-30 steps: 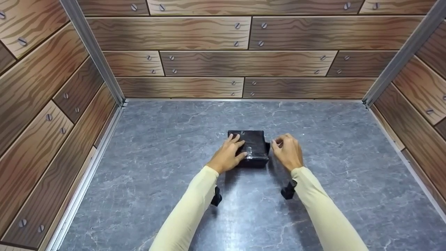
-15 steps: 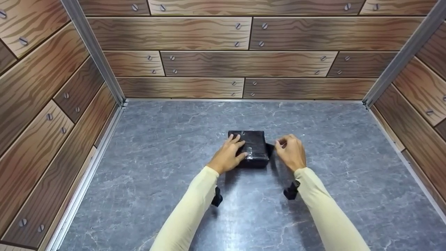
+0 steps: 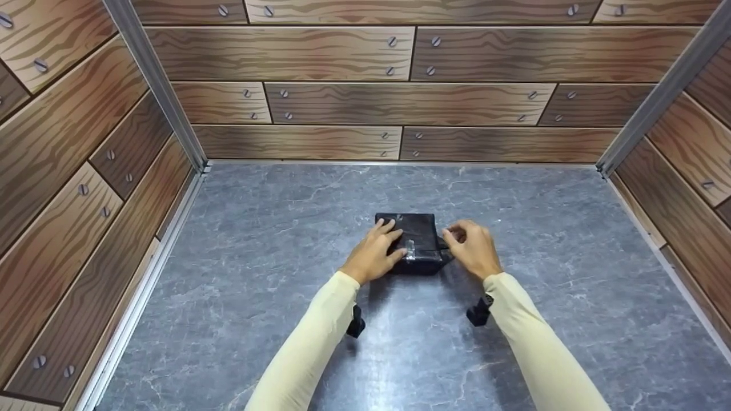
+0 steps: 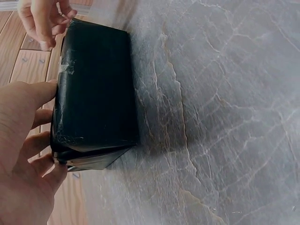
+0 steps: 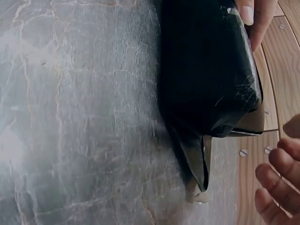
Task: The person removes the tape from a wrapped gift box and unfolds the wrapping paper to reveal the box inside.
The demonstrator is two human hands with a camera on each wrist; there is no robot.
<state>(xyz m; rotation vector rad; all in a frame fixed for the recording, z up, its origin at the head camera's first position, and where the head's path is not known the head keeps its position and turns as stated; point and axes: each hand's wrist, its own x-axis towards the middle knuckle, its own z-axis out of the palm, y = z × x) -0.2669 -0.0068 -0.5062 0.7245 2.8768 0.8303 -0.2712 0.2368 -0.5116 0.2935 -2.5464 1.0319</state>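
A black-wrapped box [image 3: 420, 228] lies on the grey marbled surface, a strip of clear shiny tape on its top near the front edge. My left hand [image 3: 371, 254] rests on the box's left part, fingers spread over the top and thumb near the front edge. At the right end the wrapping stands loose: a pointed flap [image 5: 197, 159] sticks out low down, and another flap [image 5: 253, 122] juts from the upper edge. Beside these flaps is my right hand [image 3: 474, 245], its fingers loosely bent and, in the right wrist view, apart from the wrapping.
Wood-print panels [image 3: 337, 103] wall in the grey surface [image 3: 274, 228] at the back and both sides, with metal posts [image 3: 165, 103] in the corners. Each wrist carries a small black camera [image 3: 478, 311] below the sleeve.
My right hand shifted slightly right from the box's end, then came back a little left. The loose wrapping there now spreads into separate flaps. My left hand and the box have stayed put.
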